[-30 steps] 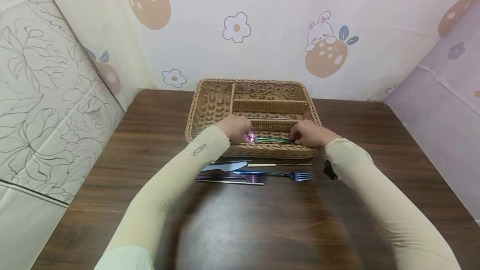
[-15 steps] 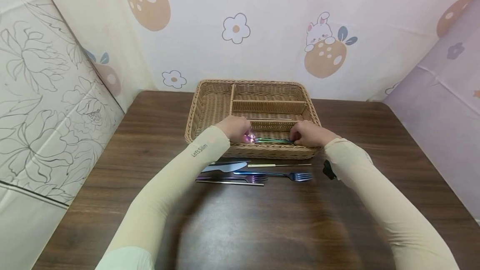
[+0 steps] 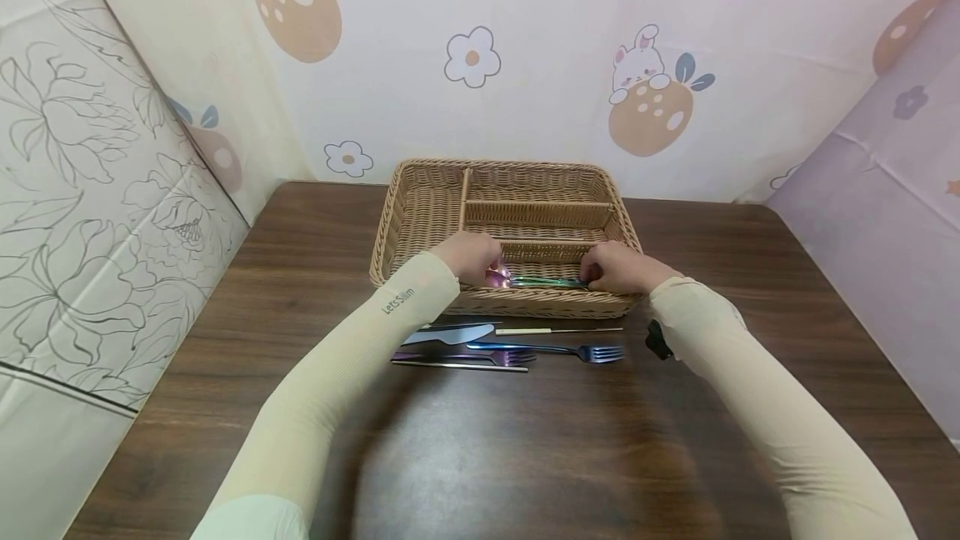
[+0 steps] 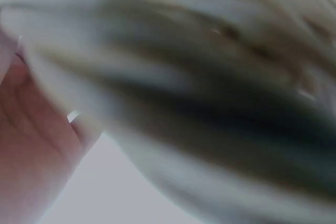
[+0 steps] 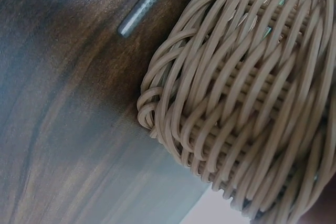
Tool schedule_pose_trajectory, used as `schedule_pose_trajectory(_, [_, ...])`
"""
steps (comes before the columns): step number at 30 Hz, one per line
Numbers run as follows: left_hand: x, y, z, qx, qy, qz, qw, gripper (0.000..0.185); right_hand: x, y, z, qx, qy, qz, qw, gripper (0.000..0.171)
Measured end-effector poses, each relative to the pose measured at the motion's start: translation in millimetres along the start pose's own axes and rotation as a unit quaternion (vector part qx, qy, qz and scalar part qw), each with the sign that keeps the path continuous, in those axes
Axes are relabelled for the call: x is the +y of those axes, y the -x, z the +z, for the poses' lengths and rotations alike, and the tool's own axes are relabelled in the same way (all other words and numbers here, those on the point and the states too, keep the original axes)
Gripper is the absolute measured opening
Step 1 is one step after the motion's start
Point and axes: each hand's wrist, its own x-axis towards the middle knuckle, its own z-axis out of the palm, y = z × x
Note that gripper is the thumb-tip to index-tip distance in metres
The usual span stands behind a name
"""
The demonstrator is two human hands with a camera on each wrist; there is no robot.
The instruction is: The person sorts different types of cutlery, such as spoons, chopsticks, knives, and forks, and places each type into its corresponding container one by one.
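Observation:
Over the front right compartment of a wicker basket (image 3: 423, 211), shiny cutlery lies lengthwise between my two hands. Its rounded pink end looks like a spoon (image 3: 498, 277); slim green handles (image 3: 547, 281) run right from there. My left hand (image 3: 472, 258) has its fingers curled about the pink end. At the other side, my right hand (image 3: 618, 267) pinches the green ends, fingertips inside the basket by its right wall. Blurred basket weave fills most of the left wrist view beside part of the left hand (image 4: 37, 150). In the right wrist view, the basket's woven corner (image 5: 231, 93) hides the fingers.
In front of the basket lie a blue fork (image 3: 600, 353), a purple fork (image 3: 513, 357), a light-bladed knife (image 3: 465, 333), a cream-handled thin stick (image 3: 525, 330) and a slim metal stick (image 3: 461, 365). A patterned wall covering (image 3: 540, 107) stands right behind the basket.
Both hands keep their places on the cutlery. The head view has shifted very slightly; nothing else visibly differs.

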Motion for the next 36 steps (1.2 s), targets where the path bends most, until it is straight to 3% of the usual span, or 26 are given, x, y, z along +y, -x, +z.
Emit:
schedule_pose_trajectory(13, [2.8, 2.8, -5.0, -0.004, 0.004, 0.000, 1.0000, 0.023, -0.8, 1.6, -1.7, 0.004, -0.001, 0.006, 1.000, 0.010])
schedule_pose_trajectory(21, [3.8, 11.6, -11.4, 0.013, 0.023, 0.022, 0.9994, 0.024, -0.6, 2.5, -1.5, 0.015, 0.001, 0.006, 1.000, 0.010])
schedule_pose_trajectory(31, [2.2, 48.8, -21.6, 0.078, 0.010, 0.053, 0.9955, 0.015, -12.7, 10.1, -12.5, 0.054, 0.010, -0.015, 0.998, 0.015])
schedule_pose_trajectory(36, [3.8, 72.9, -22.7, 0.114, 0.008, 0.076, 0.9905, 0.025, -18.5, 14.7, -17.0, 0.084, 0.021, -0.032, 0.996, 0.015])
